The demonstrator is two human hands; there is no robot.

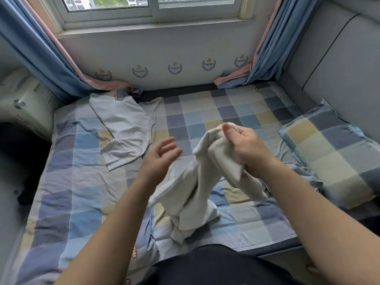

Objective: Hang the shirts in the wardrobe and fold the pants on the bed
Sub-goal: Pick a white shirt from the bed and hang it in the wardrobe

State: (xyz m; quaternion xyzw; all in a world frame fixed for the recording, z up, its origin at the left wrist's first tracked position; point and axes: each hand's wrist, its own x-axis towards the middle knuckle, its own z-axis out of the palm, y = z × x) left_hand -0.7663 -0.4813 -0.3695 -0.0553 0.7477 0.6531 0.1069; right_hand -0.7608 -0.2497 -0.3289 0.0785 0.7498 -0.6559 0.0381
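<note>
— Over the bed [205, 108], what are the hands doing?
— right hand [244, 147] has a cream garment [197, 182] bunched in its fist, held up, with the low end trailing onto the checked sheet. left hand [158, 159] is loose with fingers spread, right beside the cloth, can't tell if it touches. the two hands are apart
— anything else lying around?
— white shirt [123, 128] spread on the far left of the bed, well apart from the garment. checked pillow [329, 149] on the right against a grey padded headboard [339, 58]. blue and pink curtains [41, 48] hang either side of the window [152, 5], ends piled on the far corners, the left one near the shirt
— any writing?
— row of laurel crests [175, 68] on the wall under the sill, they read "Voyager". orange lettering [134, 251] on the sheet hem, too small to read
</note>
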